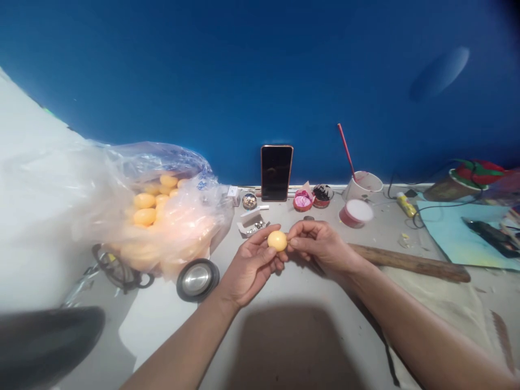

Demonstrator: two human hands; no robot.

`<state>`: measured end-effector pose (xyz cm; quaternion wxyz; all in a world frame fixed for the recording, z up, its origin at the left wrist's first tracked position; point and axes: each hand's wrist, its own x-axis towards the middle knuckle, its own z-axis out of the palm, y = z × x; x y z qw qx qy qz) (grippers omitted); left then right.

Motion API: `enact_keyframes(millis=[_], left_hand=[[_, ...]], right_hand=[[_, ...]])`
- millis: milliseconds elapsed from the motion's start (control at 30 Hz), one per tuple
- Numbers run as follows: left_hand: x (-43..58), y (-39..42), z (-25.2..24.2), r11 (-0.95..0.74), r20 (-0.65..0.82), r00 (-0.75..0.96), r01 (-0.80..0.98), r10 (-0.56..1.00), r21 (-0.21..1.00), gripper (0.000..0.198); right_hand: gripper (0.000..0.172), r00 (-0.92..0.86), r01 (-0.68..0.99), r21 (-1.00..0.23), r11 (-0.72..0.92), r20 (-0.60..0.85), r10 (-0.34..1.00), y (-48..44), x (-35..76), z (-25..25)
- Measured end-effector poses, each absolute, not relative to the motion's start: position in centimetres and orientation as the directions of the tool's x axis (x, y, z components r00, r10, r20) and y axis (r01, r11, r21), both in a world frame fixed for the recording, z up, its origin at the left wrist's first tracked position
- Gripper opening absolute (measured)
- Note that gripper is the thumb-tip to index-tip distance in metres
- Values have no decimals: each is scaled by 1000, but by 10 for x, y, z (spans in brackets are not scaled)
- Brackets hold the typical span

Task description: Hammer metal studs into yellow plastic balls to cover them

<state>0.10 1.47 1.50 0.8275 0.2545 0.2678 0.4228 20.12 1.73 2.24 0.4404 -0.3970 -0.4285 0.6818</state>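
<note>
A smooth yellow egg-shaped piece (pixel 277 241) rests between the thumb and fingers of my left hand (pixel 258 262). Close against its right end, my right hand (pixel 312 244) is closed in a pinch. Whatever lies between those fingertips is too small to name. Just behind my left hand stands a small open white box (pixel 252 225) with shiny silver bits in it. More yellow egg-shaped pieces (pixel 144 208) fill a clear plastic bag (pixel 190 216) to the left.
Against the blue wall leans a phone (pixel 277 173). Small tubs with pink (pixel 303 200) and black (pixel 322 194) contents stand beside it, then a white cup (pixel 363 187) with a red stick. A wooden stick (pixel 410 262) lies right, a round metal-centred lid (pixel 197 279) left.
</note>
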Motion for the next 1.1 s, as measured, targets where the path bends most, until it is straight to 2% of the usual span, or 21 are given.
enact_keyframes(millis=[300, 533, 800, 1100], left_hand=[[-1, 16, 17, 576, -268, 529, -588, 805, 568, 48], [0, 15, 18, 572, -275, 523, -577, 807, 582, 49], [0, 16, 17, 561, -272, 512, -578, 815, 593, 48], [2, 15, 13, 512, -263, 474, -536, 841, 671, 48]], right_hand=[[23, -305, -296, -926, -236, -142, 942, 18, 200, 20], [27, -294, -216, -949, -228, -159, 943, 17, 201, 23], [27, -294, -247, -940, -234, -158, 943, 17, 200, 23], [32, -269, -203, -952, -230, -171, 948, 17, 199, 28]])
